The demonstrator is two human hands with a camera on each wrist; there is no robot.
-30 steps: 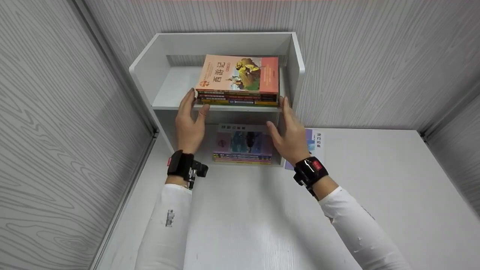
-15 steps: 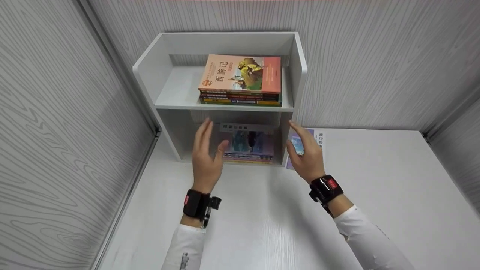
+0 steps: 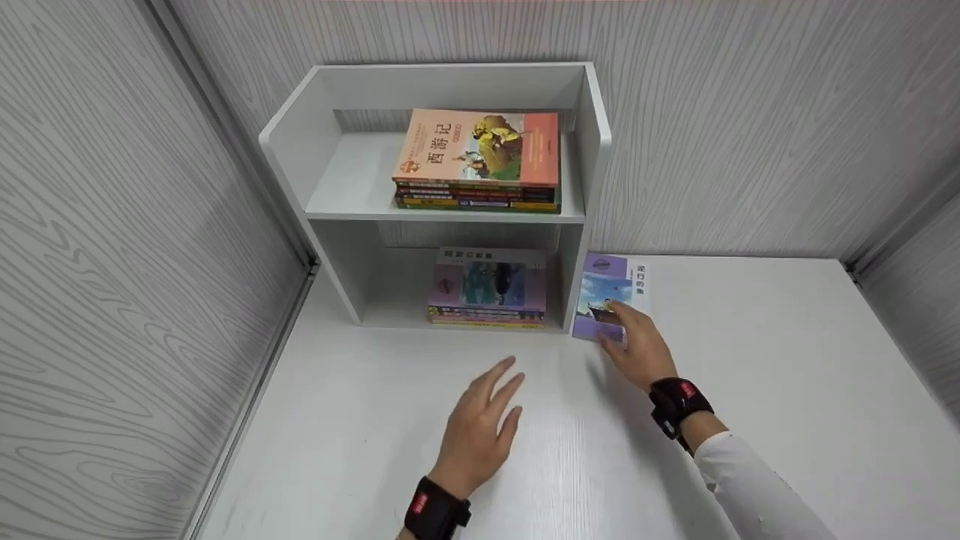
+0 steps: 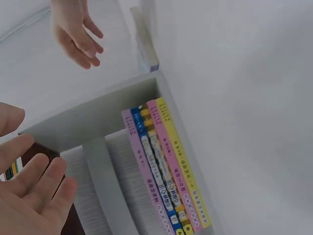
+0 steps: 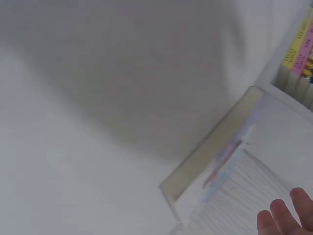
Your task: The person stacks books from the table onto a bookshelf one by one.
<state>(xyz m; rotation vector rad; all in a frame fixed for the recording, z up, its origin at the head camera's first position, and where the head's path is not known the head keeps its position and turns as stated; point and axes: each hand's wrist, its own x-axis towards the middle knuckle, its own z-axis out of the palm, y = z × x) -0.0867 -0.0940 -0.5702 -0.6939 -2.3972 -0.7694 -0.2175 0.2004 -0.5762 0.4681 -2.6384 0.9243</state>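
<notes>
My right hand [image 3: 641,349] is over the front of a purple-and-white book [image 3: 596,281] lying beside the white bookshelf [image 3: 345,172], its fingers loosely bent. In the right wrist view the fingertips [image 5: 279,218] are apart from the pale, blurred side of the book [image 5: 215,152]. My left hand [image 3: 476,439] hovers over the white table in front of the shelf, holding nothing, fingers spread. On the top shelf lies a stack of books [image 3: 480,146] with an orange cover uppermost. A second stack [image 3: 491,277], with a purple cover on top, lies in the lower compartment.
The white table [image 3: 765,390] extends right and forward of the shelf. Wood-grain panels [image 3: 735,135] close off the back and both sides. The shelf's right side wall [image 3: 596,127] stands between the lower stack and the lone book.
Both hands have left the top book stack and come down toward me. My right hand has moved right, over the lone book; my left hand has drawn back over the table.
</notes>
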